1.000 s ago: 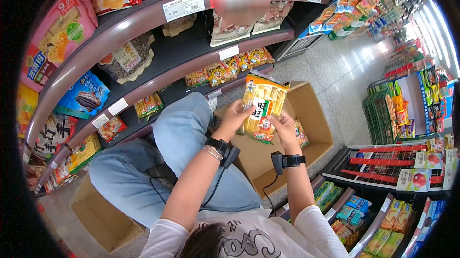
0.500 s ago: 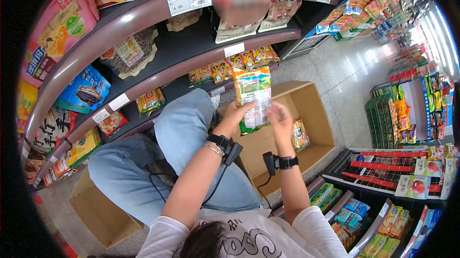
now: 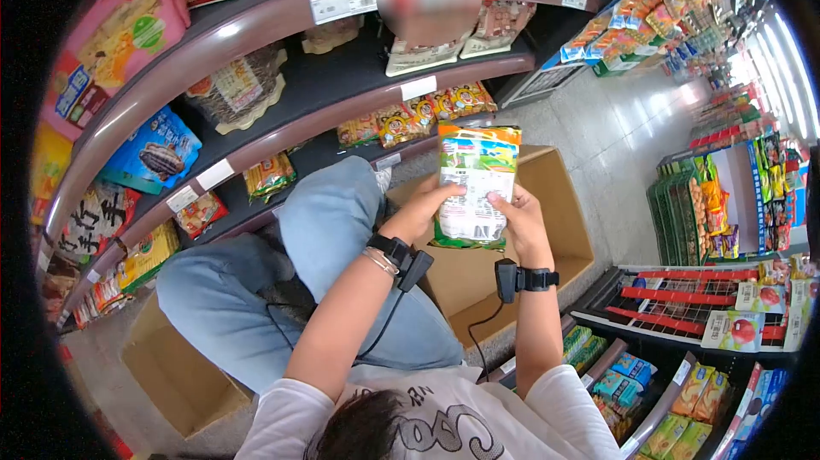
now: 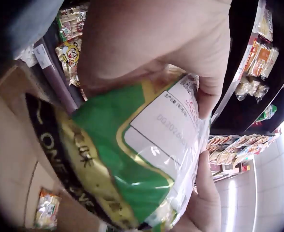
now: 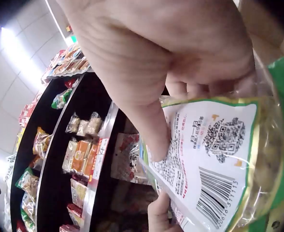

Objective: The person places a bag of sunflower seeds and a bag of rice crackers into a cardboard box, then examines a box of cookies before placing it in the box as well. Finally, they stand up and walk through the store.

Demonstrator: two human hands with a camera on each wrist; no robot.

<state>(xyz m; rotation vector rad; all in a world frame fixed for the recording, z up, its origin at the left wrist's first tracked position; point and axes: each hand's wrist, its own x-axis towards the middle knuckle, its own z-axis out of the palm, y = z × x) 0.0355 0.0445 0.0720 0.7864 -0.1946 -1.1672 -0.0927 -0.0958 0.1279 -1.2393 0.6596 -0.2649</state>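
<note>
Both hands hold one snack bag (image 3: 480, 178) upright above an open cardboard box, its printed back side facing the head camera. The left hand (image 3: 418, 210) grips the bag's left edge, thumb across the label. On the opposite edge the right hand (image 3: 525, 219) pinches it, thumb on the white panel and fingers behind. In the left wrist view the bag's green and gold end (image 4: 127, 159) and a stamped date show under the left hand (image 4: 156, 38). A barcode and square code on the bag (image 5: 205, 159) lie beside the right hand (image 5: 171, 58) in the right wrist view.
The cardboard box (image 3: 555, 204) stands below the hands; another box (image 3: 171, 375) is left of the crossed legs. A curved shelf (image 3: 325, 101) with snack bags runs along the left and front. A rack (image 3: 675, 298) stands at right.
The bag has turned from its front to its printed back. The right hand, off to the side and blurred half a second ago, now grips the bag's right edge, and the bag sits slightly further right.
</note>
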